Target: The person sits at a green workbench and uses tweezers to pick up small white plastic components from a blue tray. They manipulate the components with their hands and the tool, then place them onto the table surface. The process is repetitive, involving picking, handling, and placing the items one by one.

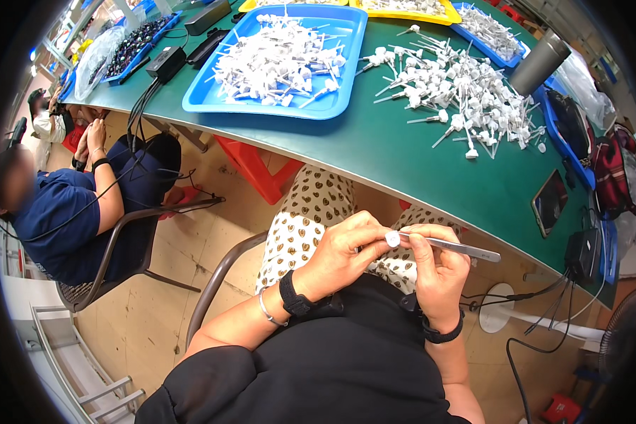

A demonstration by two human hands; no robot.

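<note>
A small white plastic cap (392, 239) is pinched in the left hand (343, 251) over the lap, below the green worktop (374, 148); steel tweezers (451, 246) are clenched in the right hand (438, 272). Light, rigid and slippery, it seems best gripped by its rim.

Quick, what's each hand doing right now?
Left hand: closed, pinching a small white part.
Right hand: closed, holding metal tweezers whose tip meets the part.

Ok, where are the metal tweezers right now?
In the head view, the tweezers are in the right hand over the lap, tips at the small white part the left hand holds.
</note>
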